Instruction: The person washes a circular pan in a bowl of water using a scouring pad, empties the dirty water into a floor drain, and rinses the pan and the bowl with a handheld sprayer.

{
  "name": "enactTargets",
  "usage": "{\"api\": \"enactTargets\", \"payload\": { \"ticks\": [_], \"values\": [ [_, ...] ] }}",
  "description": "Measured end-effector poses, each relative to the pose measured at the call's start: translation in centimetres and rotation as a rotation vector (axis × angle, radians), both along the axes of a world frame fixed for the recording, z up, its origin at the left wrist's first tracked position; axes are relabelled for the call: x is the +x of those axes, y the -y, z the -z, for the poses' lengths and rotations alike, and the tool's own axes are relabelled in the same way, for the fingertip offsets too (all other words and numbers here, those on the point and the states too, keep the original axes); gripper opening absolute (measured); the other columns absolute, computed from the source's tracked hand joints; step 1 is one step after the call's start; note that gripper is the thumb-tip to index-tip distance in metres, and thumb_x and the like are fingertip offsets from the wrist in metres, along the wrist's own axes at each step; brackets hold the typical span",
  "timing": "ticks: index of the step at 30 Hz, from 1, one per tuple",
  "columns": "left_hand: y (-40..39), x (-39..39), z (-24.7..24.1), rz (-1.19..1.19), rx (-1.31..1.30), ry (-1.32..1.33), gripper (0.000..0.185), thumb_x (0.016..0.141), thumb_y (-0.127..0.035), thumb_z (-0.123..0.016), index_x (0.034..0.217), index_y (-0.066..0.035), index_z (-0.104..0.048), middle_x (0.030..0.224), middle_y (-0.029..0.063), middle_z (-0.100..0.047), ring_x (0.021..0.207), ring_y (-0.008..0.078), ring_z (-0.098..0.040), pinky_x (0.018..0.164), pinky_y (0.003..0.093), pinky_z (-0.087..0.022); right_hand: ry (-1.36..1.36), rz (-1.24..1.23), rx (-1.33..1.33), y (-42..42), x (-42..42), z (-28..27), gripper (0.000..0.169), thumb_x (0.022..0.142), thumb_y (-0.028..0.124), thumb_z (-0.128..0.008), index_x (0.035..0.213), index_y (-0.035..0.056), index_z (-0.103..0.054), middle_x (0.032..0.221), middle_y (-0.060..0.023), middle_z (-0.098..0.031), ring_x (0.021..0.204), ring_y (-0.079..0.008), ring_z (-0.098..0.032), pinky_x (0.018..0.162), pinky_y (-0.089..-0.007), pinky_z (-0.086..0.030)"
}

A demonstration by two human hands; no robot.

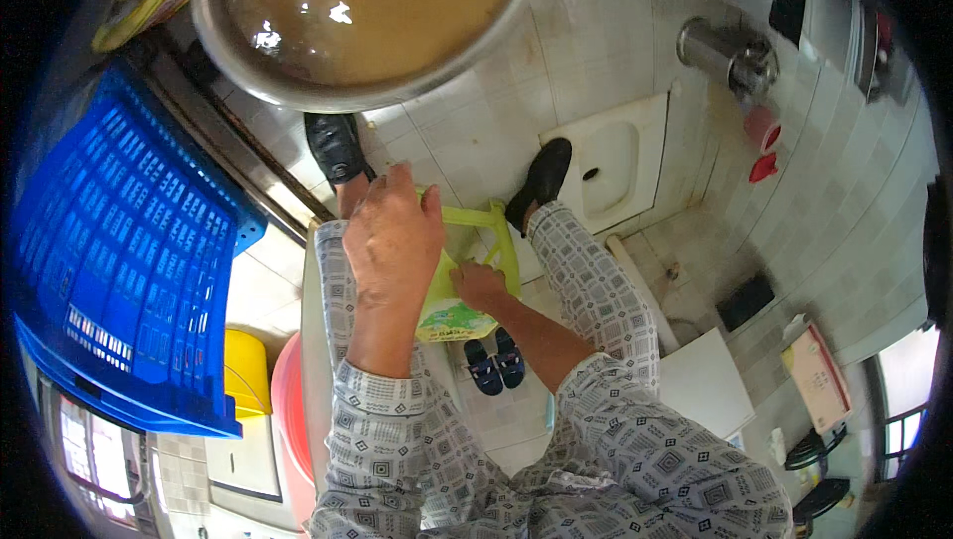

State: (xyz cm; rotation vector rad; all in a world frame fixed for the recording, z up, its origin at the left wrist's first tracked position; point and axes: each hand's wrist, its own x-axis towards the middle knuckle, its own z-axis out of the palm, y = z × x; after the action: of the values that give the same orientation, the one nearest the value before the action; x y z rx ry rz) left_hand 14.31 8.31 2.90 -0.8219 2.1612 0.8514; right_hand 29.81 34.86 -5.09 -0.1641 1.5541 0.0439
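Observation:
A light-green plastic folding stool stands between my feet, its printed panel facing me. My left hand is over the stool's left side, back of the hand up; its fingertips point away from me and the contact beneath is hidden. Fingers of my right hand are curled at the stool's right part, touching it, though their exact grip is partly hidden. Beyond the stool, a large metal basin holds cloudy brown liquid. A pair of dark sandals lies on the floor nearer to me.
A blue plastic crate is at left, with a yellow bucket and a pink tub below it. A squat toilet is set in the tiled floor at right. A metal cylinder and a red cup are by the wall.

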Motion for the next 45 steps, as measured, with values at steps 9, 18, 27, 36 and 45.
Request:
{"api": "enactTargets", "payload": {
  "ticks": [9, 18, 27, 36, 45],
  "values": [
    [-6.2, -1.8, 0.2, 0.271, -0.042, -0.055, 0.039, 0.089, -0.032, -0.070, 0.115, -0.003, -0.063, 0.098, 0.0178, -0.071, 0.086, 0.0347, -0.072, 0.073, 0.0420, -0.058, 0.191, 0.071, 0.056, -1.1, -1.0, 1.8, 0.055, 0.099, 0.047, -0.042, 0.120, 0.0011, -0.065, 0.119, -0.0243, -0.066, 0.113, -0.0419, -0.062, 0.101, -0.0680, -0.034],
    [-4.3, -1.8, 1.5, 0.233, -0.071, -0.069, 0.039, 0.091, -0.032, -0.067, 0.116, -0.002, -0.064, 0.105, 0.0211, -0.070, 0.098, 0.0386, -0.068, 0.085, 0.0470, -0.054, -0.423, 1.146, -0.353, 6.7, -16.8, 11.2, 0.075, 0.086, 0.038, -0.071, 0.137, -0.0100, -0.045, 0.135, -0.0284, -0.055, 0.124, -0.0378, -0.056, 0.105, -0.0421, -0.044],
    [-6.3, -2.9, 2.1, 0.341, -0.004, -0.001, 0.042, 0.092, -0.030, -0.065, 0.119, 0.002, -0.062, 0.109, 0.0246, -0.068, 0.098, 0.0400, -0.069, 0.087, 0.0470, -0.055, -0.721, 1.132, -0.245, 12.6, -31.5, 15.9, 0.045, 0.087, 0.029, -0.072, 0.110, -0.0082, -0.060, 0.100, -0.0252, -0.069, 0.092, -0.0364, -0.069, 0.081, -0.0438, -0.054],
    [-7.5, -2.2, 2.7, 0.409, -0.024, 0.023, 0.042, 0.093, -0.031, -0.065, 0.120, 0.002, -0.061, 0.112, 0.0241, -0.068, 0.101, 0.0403, -0.068, 0.087, 0.0475, -0.055, -0.631, 1.143, -0.197, 9.6, -31.0, 12.6, 0.040, 0.086, 0.025, -0.066, 0.109, -0.0077, -0.062, 0.104, -0.0305, -0.068, 0.100, -0.0443, -0.067, 0.087, -0.0493, -0.054],
    [-8.4, -1.1, 3.5, 0.411, -0.020, 0.074, 0.043, 0.091, -0.031, -0.066, 0.117, 0.002, -0.063, 0.112, 0.0258, -0.068, 0.103, 0.0406, -0.067, 0.088, 0.0478, -0.054, -0.615, 1.138, -0.164, 4.8, -28.2, 12.4, 0.038, 0.088, 0.028, -0.065, 0.104, -0.0055, -0.066, 0.093, -0.0262, -0.070, 0.085, -0.0387, -0.071, 0.074, -0.0479, -0.056]
  ]
}}
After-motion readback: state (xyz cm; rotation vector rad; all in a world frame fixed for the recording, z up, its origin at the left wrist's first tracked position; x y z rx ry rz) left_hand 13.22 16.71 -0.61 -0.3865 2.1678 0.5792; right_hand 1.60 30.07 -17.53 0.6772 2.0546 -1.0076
